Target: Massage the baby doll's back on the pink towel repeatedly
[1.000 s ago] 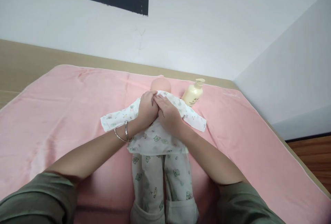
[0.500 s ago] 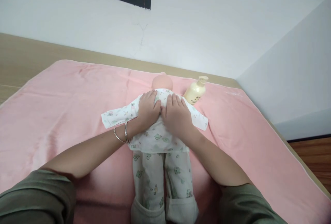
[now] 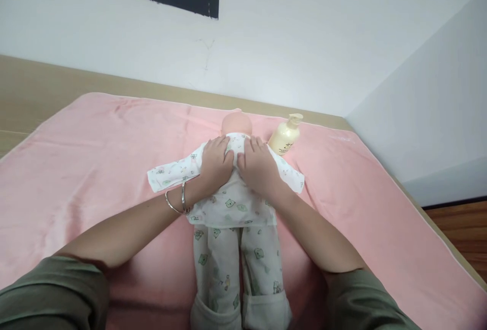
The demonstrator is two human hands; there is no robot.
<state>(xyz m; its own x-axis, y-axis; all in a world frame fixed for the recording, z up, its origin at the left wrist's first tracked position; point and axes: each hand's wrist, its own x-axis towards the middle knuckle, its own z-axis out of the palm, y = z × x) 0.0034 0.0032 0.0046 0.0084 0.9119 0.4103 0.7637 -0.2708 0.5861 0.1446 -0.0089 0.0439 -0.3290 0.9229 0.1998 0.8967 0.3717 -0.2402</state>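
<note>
Fingers (image 3: 216, 145) of our left hand (image 3: 215, 166) and right hand (image 3: 262, 168) lie extended, unclenched, on the clothed doll (image 3: 236, 203) directly beneath. We see a cream pump bottle (image 3: 283, 138) just past the right fingers, pink blanket (image 3: 110, 167) all around.

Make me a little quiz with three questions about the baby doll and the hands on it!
1. True or false: the left hand and the right hand both rest on the baby doll's printed top.

2. Which wrist wears silver bracelets?
A) right
B) left
C) neither

3. Fill the gap: the cream pump bottle is closer to the doll's ____ than to its trouser cuffs.

Key: 1. True; 2. B; 3. head
</note>
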